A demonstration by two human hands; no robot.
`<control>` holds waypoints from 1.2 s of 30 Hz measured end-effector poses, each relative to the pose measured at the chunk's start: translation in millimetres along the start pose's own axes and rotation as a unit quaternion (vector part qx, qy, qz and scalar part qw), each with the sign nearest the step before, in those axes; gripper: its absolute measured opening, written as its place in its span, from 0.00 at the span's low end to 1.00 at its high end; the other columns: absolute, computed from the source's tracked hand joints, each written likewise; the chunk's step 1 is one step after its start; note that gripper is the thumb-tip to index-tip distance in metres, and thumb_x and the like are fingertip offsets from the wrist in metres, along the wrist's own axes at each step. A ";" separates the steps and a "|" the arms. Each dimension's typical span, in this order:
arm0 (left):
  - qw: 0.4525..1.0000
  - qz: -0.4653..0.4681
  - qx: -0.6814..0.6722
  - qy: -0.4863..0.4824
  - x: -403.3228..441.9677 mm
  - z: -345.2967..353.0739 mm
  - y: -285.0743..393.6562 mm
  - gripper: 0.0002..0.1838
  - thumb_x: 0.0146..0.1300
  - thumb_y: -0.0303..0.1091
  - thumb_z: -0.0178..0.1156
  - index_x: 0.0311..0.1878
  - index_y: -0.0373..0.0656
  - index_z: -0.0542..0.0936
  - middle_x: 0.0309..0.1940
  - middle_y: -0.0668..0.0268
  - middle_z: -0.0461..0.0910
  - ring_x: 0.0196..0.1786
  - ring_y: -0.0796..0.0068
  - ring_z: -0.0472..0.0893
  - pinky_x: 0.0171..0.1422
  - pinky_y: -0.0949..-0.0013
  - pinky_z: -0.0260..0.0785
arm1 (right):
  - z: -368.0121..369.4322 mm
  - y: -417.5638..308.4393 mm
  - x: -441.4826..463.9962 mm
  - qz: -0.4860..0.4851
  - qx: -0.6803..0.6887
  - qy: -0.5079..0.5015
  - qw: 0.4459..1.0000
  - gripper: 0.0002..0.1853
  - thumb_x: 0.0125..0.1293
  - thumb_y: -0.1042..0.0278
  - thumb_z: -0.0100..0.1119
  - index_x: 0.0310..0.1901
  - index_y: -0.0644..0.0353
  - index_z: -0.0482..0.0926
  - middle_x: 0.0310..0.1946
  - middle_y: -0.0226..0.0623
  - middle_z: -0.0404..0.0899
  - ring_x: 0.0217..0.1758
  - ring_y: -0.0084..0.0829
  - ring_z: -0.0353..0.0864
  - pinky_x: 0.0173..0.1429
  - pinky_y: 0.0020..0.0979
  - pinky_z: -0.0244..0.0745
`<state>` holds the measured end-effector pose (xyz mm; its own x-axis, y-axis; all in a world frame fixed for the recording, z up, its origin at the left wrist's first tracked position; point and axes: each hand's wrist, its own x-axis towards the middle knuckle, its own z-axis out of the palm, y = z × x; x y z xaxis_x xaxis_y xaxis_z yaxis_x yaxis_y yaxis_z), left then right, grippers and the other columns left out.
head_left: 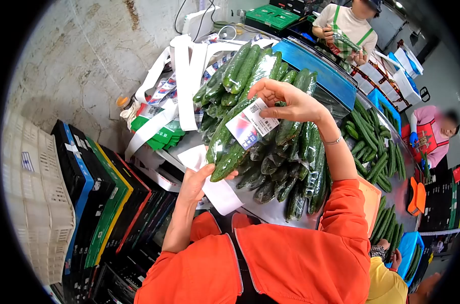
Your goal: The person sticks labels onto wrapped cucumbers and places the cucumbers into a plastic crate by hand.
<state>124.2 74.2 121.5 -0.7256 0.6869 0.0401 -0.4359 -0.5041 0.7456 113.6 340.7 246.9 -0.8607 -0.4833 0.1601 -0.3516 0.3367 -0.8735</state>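
Observation:
My left hand (197,183) grips the lower end of a plastic-wrapped pack of cucumbers (221,143), thumb on top. The pack is tilted, its far end reaching up over the pile. A white, red and blue printed label (251,124) with a square code lies across the pack and sticks out past its right side. My right hand (288,100) has bent fingers at the label's top edge, with the thumb on its upper right corner. Beneath and behind is a heap of wrapped cucumbers (275,177). White label backing strip (212,185) hangs by my left hand.
Stacked black and green crates (100,202) and a white crate (37,197) stand at left. Label strips (181,81) and green bags (156,133) lie at the wall. Loose cucumbers (372,142) cover the right table. Co-workers stand at upper right, right and lower right.

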 end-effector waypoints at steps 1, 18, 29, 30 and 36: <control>1.000 0.008 -0.002 -0.013 -4.6 -2.1 0.8 0.27 0.57 0.31 0.56 0.57 0.29 0.58 0.44 0.43 0.73 0.40 0.47 0.79 0.43 0.52 0.76 | 3.0 -3.2 0.9 0.009 -0.047 -0.007 0.999 0.16 0.56 0.76 0.59 0.47 0.60 0.69 0.23 0.23 0.64 0.27 0.15 0.64 0.30 0.20 0.61; 0.981 0.156 -0.041 0.106 -141.2 -37.5 5.1 0.25 0.55 0.30 0.59 0.54 0.35 0.61 0.45 0.48 0.73 0.42 0.53 0.79 0.45 0.53 0.76 | 167.9 -0.7 26.4 -0.102 -0.432 0.169 0.880 0.25 0.55 0.64 0.53 0.55 0.61 0.68 0.60 0.45 0.62 0.66 0.46 0.55 0.70 0.49 0.36; 0.899 0.257 0.149 0.321 -312.3 -55.7 -10.5 0.22 0.49 0.22 0.65 0.47 0.39 0.69 0.38 0.71 0.72 0.40 0.84 0.71 0.42 0.76 0.67 | 409.4 -42.3 51.9 0.067 0.290 0.069 0.952 0.15 0.66 0.69 0.44 0.50 0.68 0.62 0.41 0.41 0.72 0.47 0.29 0.72 0.52 0.31 0.67; 0.904 0.283 0.091 0.308 -327.6 -63.8 -9.2 0.24 0.47 0.20 0.65 0.48 0.39 0.69 0.38 0.71 0.72 0.41 0.84 0.71 0.43 0.77 0.68 | 428.9 -45.0 59.1 0.025 0.327 0.070 0.942 0.15 0.63 0.70 0.48 0.49 0.69 0.62 0.39 0.41 0.73 0.41 0.28 0.73 0.47 0.29 0.68; 0.828 0.318 -0.174 0.428 -461.2 -107.3 -43.3 0.19 0.64 0.43 0.50 0.52 0.40 0.68 0.33 0.64 0.77 0.29 0.72 0.77 0.33 0.72 0.69 | 581.5 -116.1 102.7 0.013 0.262 -0.243 0.934 0.22 0.54 0.81 0.56 0.51 0.65 0.62 0.42 0.38 0.74 0.43 0.27 0.76 0.49 0.28 0.70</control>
<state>420.6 -277.0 -0.7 -0.9139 -0.3229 -0.2461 0.1599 -0.8435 0.5128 280.2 -217.9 97.4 -0.5534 -0.8327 0.0197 0.0043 -0.0265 -0.9996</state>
